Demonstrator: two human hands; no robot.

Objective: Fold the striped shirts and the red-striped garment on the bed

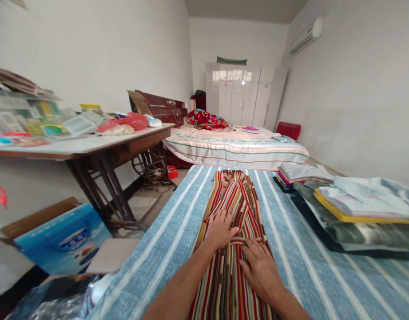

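Note:
A long garment with red, tan, black and cream stripes (228, 284) lies lengthwise in front of me, its sides folded inward into a narrow strip. Its gathered end points away from me, and the near end runs out of view at the bottom. My left hand (220, 231) rests on its upper part, fingers stretched and palm down. Lower and to the right, my right hand (260, 266) lies flat on the fabric near a waist seam, fingers extended. Neither hand grips anything.
The garment lies on a blue and white striped bedspread (167, 253). Folded clothes (364, 222) are stacked at right, with a smaller pile (304, 172) behind. A cluttered sewing-machine table (124, 140) stands left, above a blue box (64, 240). Another bed (237, 149) is beyond.

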